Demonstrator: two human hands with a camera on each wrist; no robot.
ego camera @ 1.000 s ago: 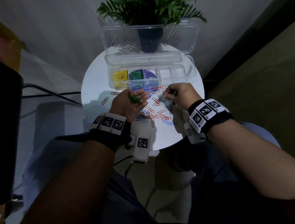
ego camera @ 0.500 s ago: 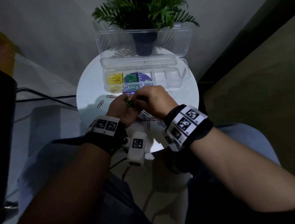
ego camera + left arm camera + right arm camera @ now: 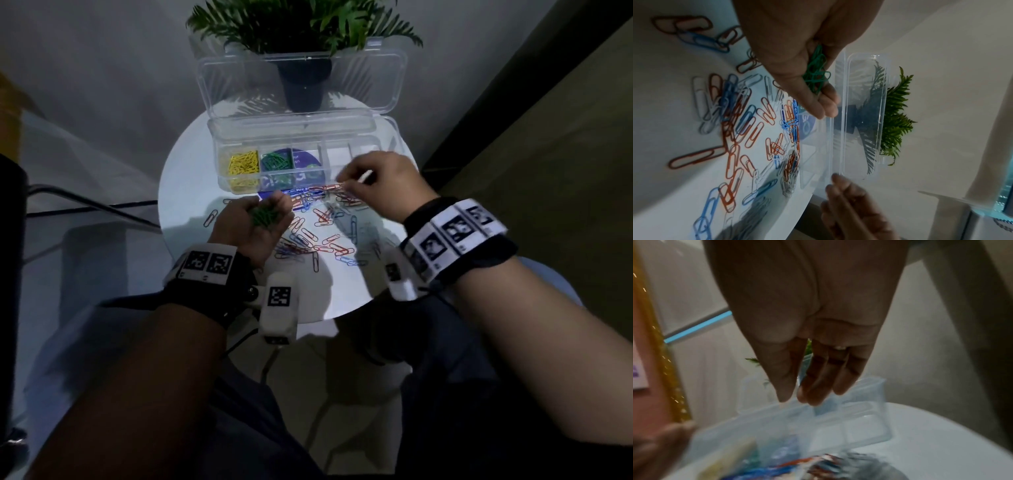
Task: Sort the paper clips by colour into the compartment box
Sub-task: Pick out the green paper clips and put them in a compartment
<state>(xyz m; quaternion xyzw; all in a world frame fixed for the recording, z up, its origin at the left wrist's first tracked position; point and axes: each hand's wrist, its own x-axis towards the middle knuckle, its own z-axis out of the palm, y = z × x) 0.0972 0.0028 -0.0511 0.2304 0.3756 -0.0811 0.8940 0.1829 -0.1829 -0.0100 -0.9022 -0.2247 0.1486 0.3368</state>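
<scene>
Fingers (image 3: 824,104) of left hand (image 3: 255,224) curled up around a bunch of green paper clips (image 3: 263,216), palm upward, clips lying in the hollow between thumb and fingertips, seen from the left wrist as a green tangle (image 3: 816,73) wedged against the palm. Hand poised just in front of the compartment box (image 3: 305,137), at its left half, over the near edge of the loose pile.

Fingertips (image 3: 813,395) of right hand (image 3: 380,185) drawn narrowly together, thumb close against the fingers, pointing down at the red clips just in front of the box's right half; whether a clip sits pinched between them, cannot tell, the right wrist view being blurred.

Loose pile of paper clips (image 3: 318,226), red, blue and white, spread on the round white table (image 3: 185,192) in front of the box, between and below both hands; one stray clip (image 3: 210,218) lying to the left of the left hand.

Box with clear lid (image 3: 301,82) standing open behind it: yellow clips (image 3: 243,163) in the leftmost compartment, green clips (image 3: 275,161) in the next one to the right. Potted plant (image 3: 301,31) behind the lid.
</scene>
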